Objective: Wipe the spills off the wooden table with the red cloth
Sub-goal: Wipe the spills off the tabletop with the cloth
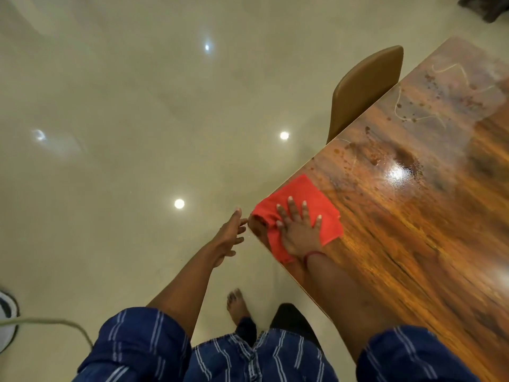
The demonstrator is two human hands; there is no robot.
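One red cloth at table corner

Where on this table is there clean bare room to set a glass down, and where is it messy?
Free: the bare wood of the table right of the red cloth and right hand, running back toward you. Messy: brown spills just beyond the cloth, and more splatter at the far end beside the chair.
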